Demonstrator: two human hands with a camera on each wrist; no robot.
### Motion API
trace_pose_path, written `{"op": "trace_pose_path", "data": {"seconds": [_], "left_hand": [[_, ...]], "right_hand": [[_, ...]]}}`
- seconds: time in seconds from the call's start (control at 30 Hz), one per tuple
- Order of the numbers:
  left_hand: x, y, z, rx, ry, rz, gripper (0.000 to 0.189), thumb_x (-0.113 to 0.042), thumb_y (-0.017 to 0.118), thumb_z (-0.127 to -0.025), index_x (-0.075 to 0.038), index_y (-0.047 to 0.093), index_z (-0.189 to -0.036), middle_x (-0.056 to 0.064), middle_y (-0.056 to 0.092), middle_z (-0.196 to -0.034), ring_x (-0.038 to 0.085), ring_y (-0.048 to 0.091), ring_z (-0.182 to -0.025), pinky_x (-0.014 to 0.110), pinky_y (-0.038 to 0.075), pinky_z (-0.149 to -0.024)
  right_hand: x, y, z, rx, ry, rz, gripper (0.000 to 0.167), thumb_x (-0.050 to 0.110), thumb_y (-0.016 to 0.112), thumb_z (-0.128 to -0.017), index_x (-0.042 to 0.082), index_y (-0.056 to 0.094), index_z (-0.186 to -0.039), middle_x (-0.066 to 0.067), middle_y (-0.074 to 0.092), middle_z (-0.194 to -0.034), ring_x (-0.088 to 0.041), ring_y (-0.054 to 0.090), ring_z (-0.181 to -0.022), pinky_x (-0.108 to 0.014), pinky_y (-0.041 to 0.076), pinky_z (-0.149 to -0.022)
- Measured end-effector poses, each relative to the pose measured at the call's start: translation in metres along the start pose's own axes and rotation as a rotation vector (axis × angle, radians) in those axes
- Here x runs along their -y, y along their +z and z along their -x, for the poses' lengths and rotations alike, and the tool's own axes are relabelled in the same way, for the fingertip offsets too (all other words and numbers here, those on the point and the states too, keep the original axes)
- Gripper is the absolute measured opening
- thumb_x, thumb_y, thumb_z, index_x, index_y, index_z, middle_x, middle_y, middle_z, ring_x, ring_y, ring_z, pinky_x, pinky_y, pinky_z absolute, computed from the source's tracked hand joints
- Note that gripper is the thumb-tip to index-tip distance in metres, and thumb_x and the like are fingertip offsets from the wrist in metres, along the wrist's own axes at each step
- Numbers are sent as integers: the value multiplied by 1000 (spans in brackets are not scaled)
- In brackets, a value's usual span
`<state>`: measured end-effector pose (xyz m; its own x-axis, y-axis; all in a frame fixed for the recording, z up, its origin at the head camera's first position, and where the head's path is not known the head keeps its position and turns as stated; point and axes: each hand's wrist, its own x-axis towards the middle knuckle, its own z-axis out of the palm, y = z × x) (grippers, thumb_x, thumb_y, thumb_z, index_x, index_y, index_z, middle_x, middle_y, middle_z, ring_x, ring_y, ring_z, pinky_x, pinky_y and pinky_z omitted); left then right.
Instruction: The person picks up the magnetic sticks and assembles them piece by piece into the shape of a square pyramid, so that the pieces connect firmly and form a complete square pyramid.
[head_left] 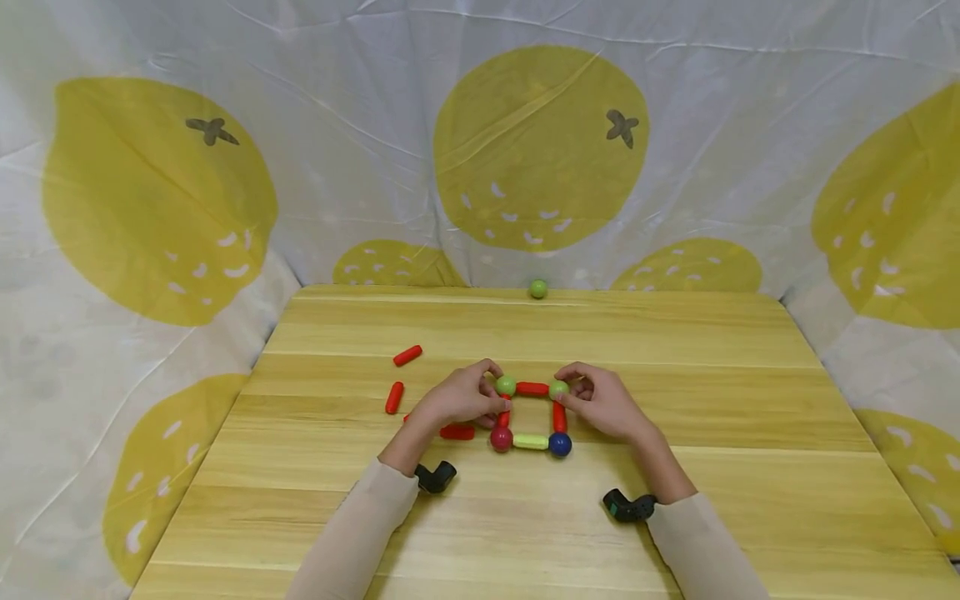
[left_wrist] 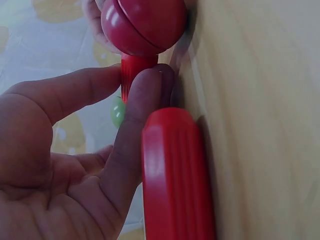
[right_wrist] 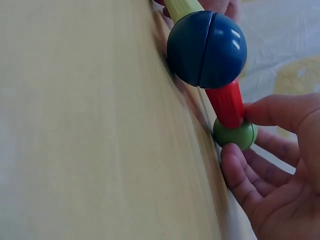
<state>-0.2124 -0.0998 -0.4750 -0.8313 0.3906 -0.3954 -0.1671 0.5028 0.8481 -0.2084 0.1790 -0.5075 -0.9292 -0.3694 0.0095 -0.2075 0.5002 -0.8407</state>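
Note:
A square of balls and rods lies on the table: a red rod [head_left: 532,389] at the back between two green balls, red rods down both sides, and a yellow-green rod [head_left: 531,442] in front between a dark red ball [head_left: 501,439] and a blue ball [head_left: 559,444]. My left hand [head_left: 468,395] pinches the left red rod [left_wrist: 132,67] between thumb and finger, near the left green ball [head_left: 506,385]. With thumb and fingers, my right hand [head_left: 600,400] grips the right green ball [right_wrist: 237,134], where the right red rod [right_wrist: 227,102] meets it.
Loose red rods lie left of the square, among them one rod [head_left: 408,356] farther back, another rod [head_left: 394,397], and one [head_left: 457,432] beside my left hand. A green ball [head_left: 537,288] sits at the table's back edge, before the lemon-print cloth [head_left: 360,167].

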Motion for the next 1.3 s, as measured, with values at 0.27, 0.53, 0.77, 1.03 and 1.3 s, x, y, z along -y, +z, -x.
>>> {"op": "trace_pose_path", "data": {"seconds": [0.27,0.53,0.77,1.03,1.3], "left_hand": [[1,-2,2,-8,-11,14,53,-17,80,-92,-7,50,-134,13,66,-103,23,73,-73,34,64,-69],[3,-13,7,-28,35,-64,46,-27,78,-93,-9,55,-128,10,68,-101,22,72,-76,32,62,-70],[11,-51,23,21,202,-436,38,-40,84,-86,-11,69,-106,0,67,-91,15,61,-82,31,52,-74],[9,-57,35,154,180,-513,40,-25,99,-67,-14,73,-95,6,69,-89,17,60,-77,33,53,-72],[9,-47,31,162,101,-560,35,-20,99,-66,-18,72,-88,2,67,-84,16,59,-75,31,51,-70]], "right_hand": [[-2,4,0,-7,1,-61,32,16,75,-95,6,68,-125,-12,71,-109,-19,65,-86,-22,54,-70],[-2,3,-1,0,22,-48,34,18,73,-96,8,66,-128,-10,70,-119,-17,66,-93,-23,55,-79],[-4,5,0,27,36,-71,34,18,71,-97,9,64,-130,-9,68,-117,-19,65,-94,-24,55,-80],[-2,3,2,29,33,-62,39,20,74,-96,9,63,-132,-10,68,-123,-20,64,-94,-24,55,-78],[-3,2,3,41,32,-56,40,22,75,-96,9,63,-132,-10,68,-120,-20,64,-92,-25,54,-74]]}}
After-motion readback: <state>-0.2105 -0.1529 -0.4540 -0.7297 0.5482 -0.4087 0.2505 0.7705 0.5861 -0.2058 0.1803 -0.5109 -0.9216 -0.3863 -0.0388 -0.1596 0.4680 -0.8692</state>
